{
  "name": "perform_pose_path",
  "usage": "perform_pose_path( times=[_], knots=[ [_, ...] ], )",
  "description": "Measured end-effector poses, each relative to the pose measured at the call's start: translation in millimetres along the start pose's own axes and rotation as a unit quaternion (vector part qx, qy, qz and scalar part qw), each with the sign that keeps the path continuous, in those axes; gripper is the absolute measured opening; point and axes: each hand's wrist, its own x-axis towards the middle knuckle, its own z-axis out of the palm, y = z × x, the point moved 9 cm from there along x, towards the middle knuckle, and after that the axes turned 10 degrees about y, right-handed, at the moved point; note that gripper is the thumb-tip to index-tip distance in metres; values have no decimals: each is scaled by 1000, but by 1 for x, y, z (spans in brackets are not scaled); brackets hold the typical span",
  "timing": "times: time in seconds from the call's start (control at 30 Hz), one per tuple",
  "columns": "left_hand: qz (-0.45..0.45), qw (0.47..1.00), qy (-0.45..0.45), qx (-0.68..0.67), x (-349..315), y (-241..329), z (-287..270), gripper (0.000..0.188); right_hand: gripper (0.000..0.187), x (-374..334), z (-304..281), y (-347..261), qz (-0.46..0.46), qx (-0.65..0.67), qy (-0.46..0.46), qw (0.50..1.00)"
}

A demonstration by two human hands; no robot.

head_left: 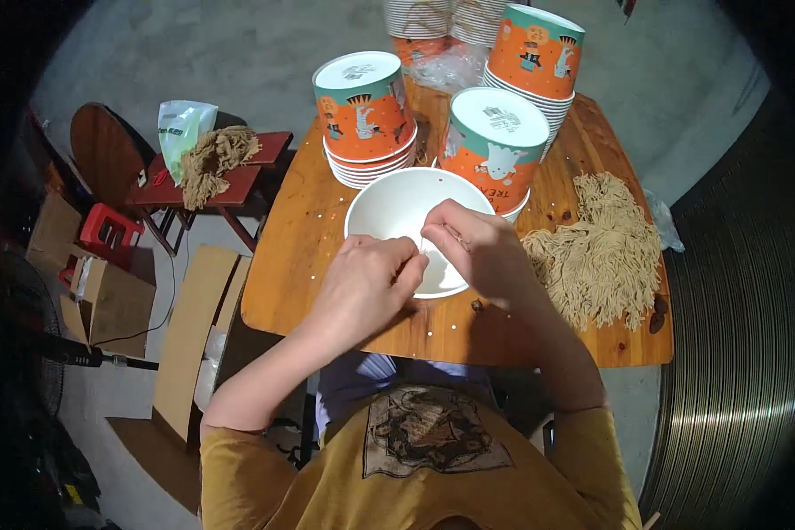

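Note:
A round white paper bucket (380, 196) stands mouth up near the middle of the wooden table, its inside bare white. My left hand (367, 278) is over its near left rim, fingers curled and thumb pressed to the forefinger. Close beside it, my right hand (477, 243) is bent in a pinch over the bucket's right side. The fingertips of both hands almost meet above the opening. Whatever they pinch is too small or too hidden to name.
Stacks of upside-down orange and green paper buckets (362, 115) stand beyond, with a nearer stack (495, 146) and a taller one (539, 57) at right. Beige cord bundles (605, 256) lie on the table (283, 265). Cardboard boxes (199, 327) stand at left, a corrugated shutter (733, 353) at right.

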Motion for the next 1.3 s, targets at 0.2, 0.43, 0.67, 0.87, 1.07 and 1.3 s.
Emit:
perform_pose_path(
  times=[0.2,0.43,0.67,0.87,1.07,1.3],
  knots=[
    [93,994,-54,-13,-2,3,0,15,14,3,-10,9,-25,-143,61,987],
    [89,987,-59,-119,-8,-16,-14,12,12,5,-6,11,-16,-146,57,988],
    [231,973,-6,4,-24,14,-9,26,15,4,-4,6,-54,-152,59,985],
    [305,947,-51,93,-28,28,-13,21,14,7,0,5,-31,-213,14,976],
    [420,873,-38,246,-34,34,-18,14,17,5,8,21,27,-196,-79,977],
    [439,823,-18,361,-24,6,-19,13,18,11,0,56,306,303,-76,899]
  ],
)
